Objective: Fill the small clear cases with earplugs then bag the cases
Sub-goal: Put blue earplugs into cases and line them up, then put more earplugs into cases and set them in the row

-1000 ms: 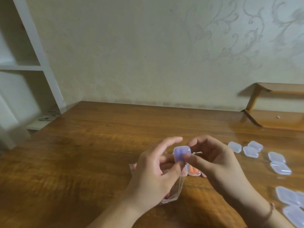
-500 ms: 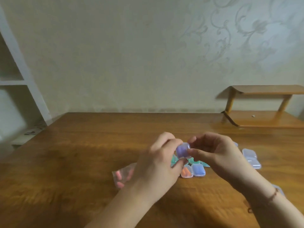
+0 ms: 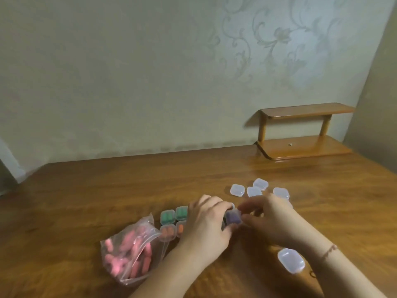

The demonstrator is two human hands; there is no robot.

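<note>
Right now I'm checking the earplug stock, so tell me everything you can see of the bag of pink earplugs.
The bag is clear, thin, crinkled plastic, seemingly with a zip-type strip along its mouth. It lies on the wooden table, left of the left hand, mouth pointing right toward the orange-filled cases. Many pink earplugs lie jumbled inside. Neither hand touches it. Whether the mouth is sealed I cannot tell.
</note>
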